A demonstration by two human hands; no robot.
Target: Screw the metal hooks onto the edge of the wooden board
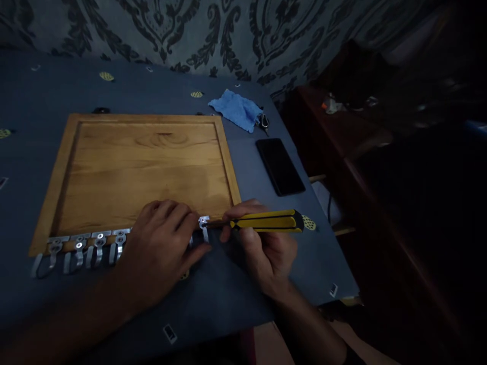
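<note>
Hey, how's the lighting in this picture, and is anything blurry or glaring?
Head view: dim overall, with the right side sinking to near black. Also in the head view: small bright glints on the metal hooks, a soft-looking left forearm toward the lower-left corner, and a screwdriver whose yellow handle stands out.

The person's left hand (160, 241) and right hand (271, 256) are bare, with a dark sleeve (353, 357) edging the right forearm (310, 317).
</note>
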